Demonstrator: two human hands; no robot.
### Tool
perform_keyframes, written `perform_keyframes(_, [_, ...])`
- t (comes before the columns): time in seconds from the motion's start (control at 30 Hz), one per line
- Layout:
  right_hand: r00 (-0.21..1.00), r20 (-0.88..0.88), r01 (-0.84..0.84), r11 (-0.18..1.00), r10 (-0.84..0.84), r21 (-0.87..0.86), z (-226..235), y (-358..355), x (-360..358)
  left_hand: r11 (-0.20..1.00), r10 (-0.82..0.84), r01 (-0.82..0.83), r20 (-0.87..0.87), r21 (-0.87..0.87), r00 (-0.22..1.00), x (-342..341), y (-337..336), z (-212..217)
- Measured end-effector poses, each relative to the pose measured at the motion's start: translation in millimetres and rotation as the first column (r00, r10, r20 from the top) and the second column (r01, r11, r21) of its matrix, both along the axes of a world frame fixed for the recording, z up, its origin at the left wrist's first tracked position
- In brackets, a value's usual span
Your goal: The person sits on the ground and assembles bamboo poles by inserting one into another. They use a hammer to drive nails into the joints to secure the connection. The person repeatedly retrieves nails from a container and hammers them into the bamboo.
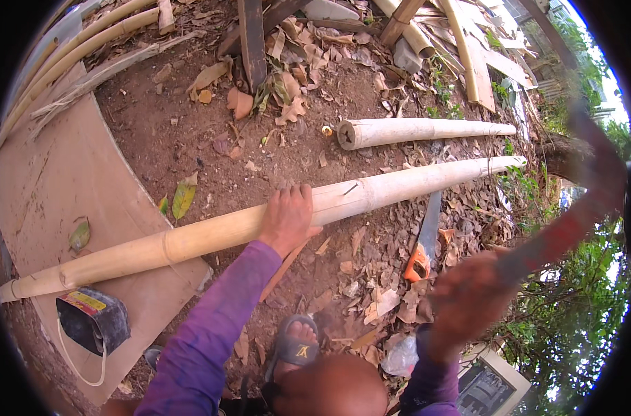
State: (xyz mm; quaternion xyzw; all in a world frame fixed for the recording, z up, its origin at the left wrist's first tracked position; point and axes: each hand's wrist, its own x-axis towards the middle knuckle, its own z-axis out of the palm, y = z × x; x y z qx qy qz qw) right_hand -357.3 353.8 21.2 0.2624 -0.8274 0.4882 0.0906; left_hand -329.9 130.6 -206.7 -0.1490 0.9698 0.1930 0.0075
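Observation:
A long bamboo pole runs across the view, from the lower left to the right. My left hand grips it near the middle, fingers over its top. To the right of that hand a small dark nail-like mark or split shows in the pole. Raised at the right, my right hand is closed round the grip of a long, curved machete-like tool. Motion smears both this hand and the tool, whose dark blade reaches the upper right. The blade is well apart from the pole.
A second bamboo pole lies beyond the first. A handsaw with an orange handle rests on dry leaves. At left are a brown sheet and a black box with a cord. A wooden post stands at the back.

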Motion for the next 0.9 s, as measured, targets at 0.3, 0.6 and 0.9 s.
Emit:
perform_keyframes(0.3, [0.955,0.294,-0.123,0.856,-0.036,0.502,-8.7,9.0,-16.6,0.996,0.001,-0.009,-0.083,-0.089,0.997,1.1,-1.5,3.6])
perform_keyframes(0.6, [0.988,0.148,0.068,0.989,-0.048,-0.132,-24.2,4.9,-5.1,0.994,-0.006,-0.002,-0.067,-0.110,0.998,2.7,1.6,-2.5])
perform_keyframes(0.9, [0.990,0.142,-0.067,0.852,-0.009,0.520,-8.3,13.4,-10.1,0.999,-0.011,0.011,-0.011,-0.048,1.000,1.8,-2.3,2.8])
